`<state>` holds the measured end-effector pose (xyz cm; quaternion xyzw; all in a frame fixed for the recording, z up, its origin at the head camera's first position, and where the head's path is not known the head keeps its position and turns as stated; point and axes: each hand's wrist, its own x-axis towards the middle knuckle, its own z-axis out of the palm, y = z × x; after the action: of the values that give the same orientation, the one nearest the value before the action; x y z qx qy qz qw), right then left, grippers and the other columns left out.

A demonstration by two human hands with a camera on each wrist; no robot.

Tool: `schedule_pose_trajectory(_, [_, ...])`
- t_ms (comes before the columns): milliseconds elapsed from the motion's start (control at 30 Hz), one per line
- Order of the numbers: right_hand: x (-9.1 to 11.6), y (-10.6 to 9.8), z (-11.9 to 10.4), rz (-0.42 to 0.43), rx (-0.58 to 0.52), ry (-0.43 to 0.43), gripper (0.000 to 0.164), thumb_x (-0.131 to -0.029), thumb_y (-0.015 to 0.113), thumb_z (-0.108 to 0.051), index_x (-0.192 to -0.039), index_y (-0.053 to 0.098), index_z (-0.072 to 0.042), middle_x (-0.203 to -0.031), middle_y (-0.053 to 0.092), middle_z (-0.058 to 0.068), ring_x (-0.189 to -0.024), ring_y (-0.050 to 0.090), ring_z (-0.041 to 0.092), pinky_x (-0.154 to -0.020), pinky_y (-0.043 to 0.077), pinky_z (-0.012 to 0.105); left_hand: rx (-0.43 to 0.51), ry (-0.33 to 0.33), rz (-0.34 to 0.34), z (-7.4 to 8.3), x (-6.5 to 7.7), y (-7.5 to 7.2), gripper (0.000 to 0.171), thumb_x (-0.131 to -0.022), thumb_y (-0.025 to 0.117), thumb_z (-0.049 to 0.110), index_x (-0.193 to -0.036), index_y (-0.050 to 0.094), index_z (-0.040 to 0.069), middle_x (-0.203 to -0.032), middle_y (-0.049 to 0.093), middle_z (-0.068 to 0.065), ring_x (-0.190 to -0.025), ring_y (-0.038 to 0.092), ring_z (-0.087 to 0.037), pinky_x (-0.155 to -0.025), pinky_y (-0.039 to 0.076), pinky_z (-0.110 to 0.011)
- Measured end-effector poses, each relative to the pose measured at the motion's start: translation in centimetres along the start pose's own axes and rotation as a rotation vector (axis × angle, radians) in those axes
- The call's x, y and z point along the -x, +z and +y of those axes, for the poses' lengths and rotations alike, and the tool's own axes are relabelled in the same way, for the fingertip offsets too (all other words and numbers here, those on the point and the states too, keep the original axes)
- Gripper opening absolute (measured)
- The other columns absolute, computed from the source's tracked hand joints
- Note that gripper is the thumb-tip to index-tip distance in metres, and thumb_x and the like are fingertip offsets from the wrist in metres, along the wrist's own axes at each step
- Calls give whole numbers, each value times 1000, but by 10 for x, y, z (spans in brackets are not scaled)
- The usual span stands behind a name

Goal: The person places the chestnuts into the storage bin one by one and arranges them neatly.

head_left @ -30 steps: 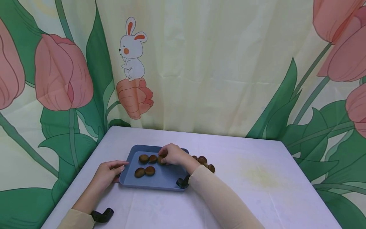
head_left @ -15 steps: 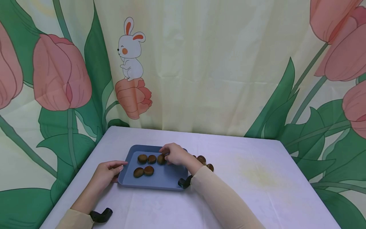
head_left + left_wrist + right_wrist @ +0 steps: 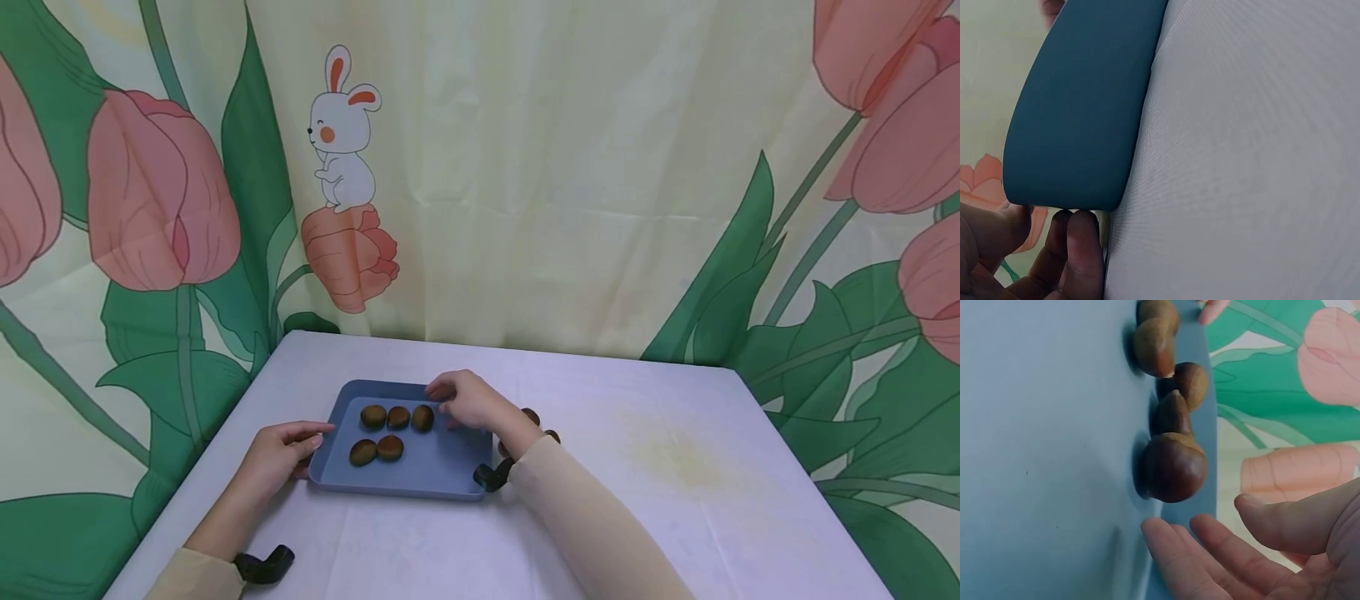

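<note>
A blue-grey tray (image 3: 438, 475) lies on the table with several brown chestnuts in it. Three make up the back row, and two sit side by side in front. My right hand (image 3: 474, 402) hovers over the tray's right back part, fingers spread and holding nothing. In the right wrist view its fingertips are just short of the nearest chestnut (image 3: 1175, 469), the right end of the back row. My left hand (image 3: 276, 457) rests at the tray's left side. Seen from the left wrist, its fingertips (image 3: 1084, 234) press against the tray's outer wall (image 3: 1079, 125) without curling round it.
More chestnuts (image 3: 531, 416) lie on the white tablecloth (image 3: 637, 475) right of the tray, partly hidden behind my right wrist. A curtain (image 3: 540, 167) printed with tulips and a rabbit hangs at the table's back edge. Black camera mounts (image 3: 265, 565) sit at both wrists.
My right hand has let go of the third back-row chestnut and drawn off to the right with its fingers opening. The chestnut stays in the tray. My left hand keeps its place.
</note>
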<state>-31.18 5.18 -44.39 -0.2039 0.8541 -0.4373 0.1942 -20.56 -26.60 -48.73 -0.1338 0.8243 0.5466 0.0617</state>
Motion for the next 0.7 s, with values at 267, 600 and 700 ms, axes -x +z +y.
schedule_pose_trajectory(267, [12,-19,2,2,-132,-34,40,-101,60,9,-139,68,-2,-138,70,20,-123,69,39,-89,66,47,2,3,-1,-1,-1,-1,31,-108,62,9,-136,74,6,-158,53,-30,-97,69,-15,-70,62,-30])
schedule_pose_trajectory(600, [41,-46,10,61,-194,-53,40,-105,60,3,-145,61,3,-144,66,23,-123,72,35,-91,66,47,-2,14,-7,-3,-2,-2,31,-108,61,9,-136,74,6,-157,54,-30,-97,69,-14,-70,62,-30])
schedule_pose_trajectory(700, [50,-51,15,73,-190,-44,40,-105,60,2,-145,61,3,-144,66,23,-126,71,38,-92,65,49,-1,12,-9,-3,-2,-2,31,-108,61,8,-136,74,6,-157,54,-30,-97,69,-14,-70,62,-30])
